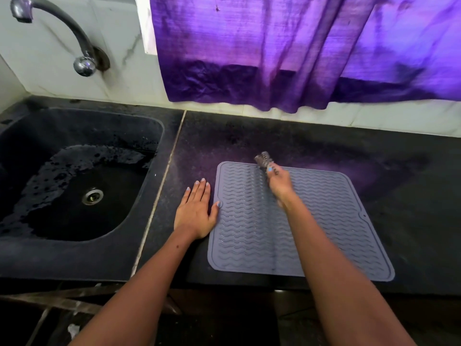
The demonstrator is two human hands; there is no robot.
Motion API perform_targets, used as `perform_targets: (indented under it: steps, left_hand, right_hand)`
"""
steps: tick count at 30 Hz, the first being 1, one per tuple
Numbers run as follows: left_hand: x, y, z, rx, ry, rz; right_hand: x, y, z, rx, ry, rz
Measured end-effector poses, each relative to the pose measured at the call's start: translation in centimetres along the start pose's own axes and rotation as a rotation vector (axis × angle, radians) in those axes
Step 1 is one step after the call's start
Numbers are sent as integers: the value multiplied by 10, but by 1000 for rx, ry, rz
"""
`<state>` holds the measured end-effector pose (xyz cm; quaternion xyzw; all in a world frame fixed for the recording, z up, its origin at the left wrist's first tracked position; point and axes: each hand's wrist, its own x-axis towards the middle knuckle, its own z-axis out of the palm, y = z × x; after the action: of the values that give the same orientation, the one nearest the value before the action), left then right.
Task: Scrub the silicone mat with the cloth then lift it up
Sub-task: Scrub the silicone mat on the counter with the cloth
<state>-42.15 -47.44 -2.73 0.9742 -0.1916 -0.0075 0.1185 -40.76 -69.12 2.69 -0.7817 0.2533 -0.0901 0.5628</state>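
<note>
A grey silicone mat [324, 221] with wavy ridges lies flat on the dark countertop, near its front edge. My left hand [195, 211] rests flat on the counter just left of the mat, fingers straight, thumb touching the mat's left rim. My right hand [279, 182] is over the mat's far part and grips a small bunched grey cloth [263, 158], which sticks out past the fingers at the mat's far edge. The hand and cloth are blurred.
A dark sink [74, 186] with a metal drain and wet patches sits to the left, under a curved tap [82, 53]. A purple curtain [287, 53] hangs over the back wall. Bare countertop [411, 191] spreads right of the mat.
</note>
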Motion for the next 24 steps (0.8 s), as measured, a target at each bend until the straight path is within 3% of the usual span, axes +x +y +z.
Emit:
perform_targets:
  steps: [2,4,6,8,11,15,18,21,24]
  left_hand:
    - [0,0,0,-2,6,-2]
    - [0,0,1,-6,12,-3]
    - [0,-1,1,-1,15,0]
    - [0,0,1,9,15,0]
    - [0,0,2,0,21,-1]
    - [-1,-1,2,6,11,-2]
    - [0,-1,2,-7,17,-9]
    - [-2,0,1,-14,20,-17]
    - [-3,1,0,-4,11,-24]
  right_hand:
    - [3,-10,-9,38,202,13]
    - [-1,-10,-15,-238,302,-70]
    - [-5,3,-18,-537,263,-180]
    - [-5,25,-18,-818,110,-255]
    - [-1,42,-18,-985,-23,-270]
    - [2,38,-26,-881,-121,-237]
    - [5,25,-37,-454,-138,-95]
    - [4,8,-51,-32,33,18]
    - [-8,6,-67,-301,189,-18]
